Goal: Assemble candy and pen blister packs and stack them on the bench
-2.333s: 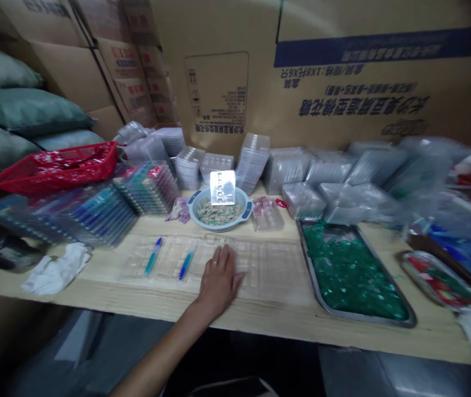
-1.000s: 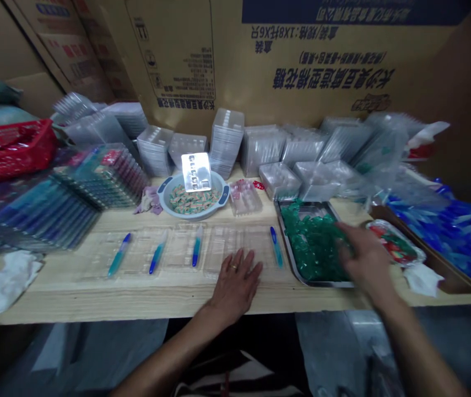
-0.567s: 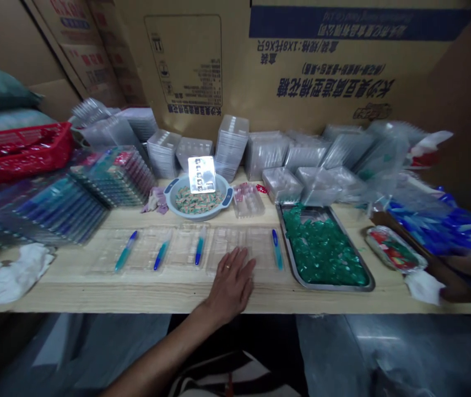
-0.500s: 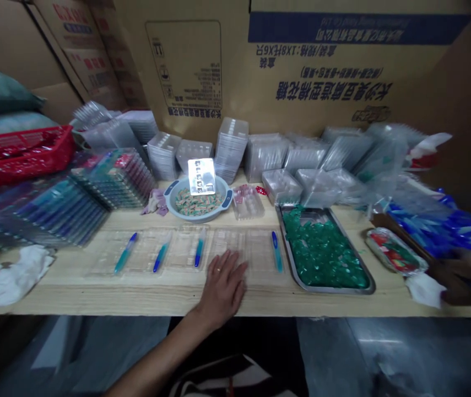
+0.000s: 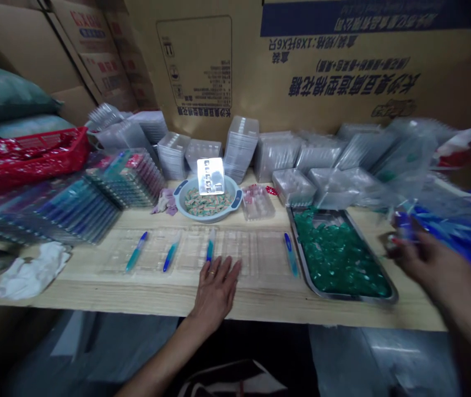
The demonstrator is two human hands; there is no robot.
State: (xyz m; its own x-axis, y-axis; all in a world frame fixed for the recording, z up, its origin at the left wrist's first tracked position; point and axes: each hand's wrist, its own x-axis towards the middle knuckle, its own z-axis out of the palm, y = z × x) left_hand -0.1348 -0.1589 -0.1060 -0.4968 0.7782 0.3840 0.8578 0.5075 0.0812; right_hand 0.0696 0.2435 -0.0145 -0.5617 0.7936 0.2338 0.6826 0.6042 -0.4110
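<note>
Nearest, the left hand (image 5: 215, 286) lies flat by the front edges of the trays (image 5: 239, 253), fingers loosely spread and gripping nothing, perhaps to steady the row; whether it touches the closest pen (image 5: 211, 242) is unclear. Off to the right, the right hand (image 5: 427, 256) is blurred, its fingertips seemingly pinched on a blue item (image 5: 405, 225), held clear of the wood. The trays sit side by side along the table (image 5: 144, 295), likely for easy reach, pens slanting or upright one to a tray. The metal tray (image 5: 357, 298) of green pieces (image 5: 342, 259) adjoins them, its rim probably keeping the loose pieces together. Behind, the bowl (image 5: 208, 219) gathers small packets (image 5: 206, 205); farther back, nested stacks (image 5: 241, 149) save room before the carton (image 5: 252, 82).
</note>
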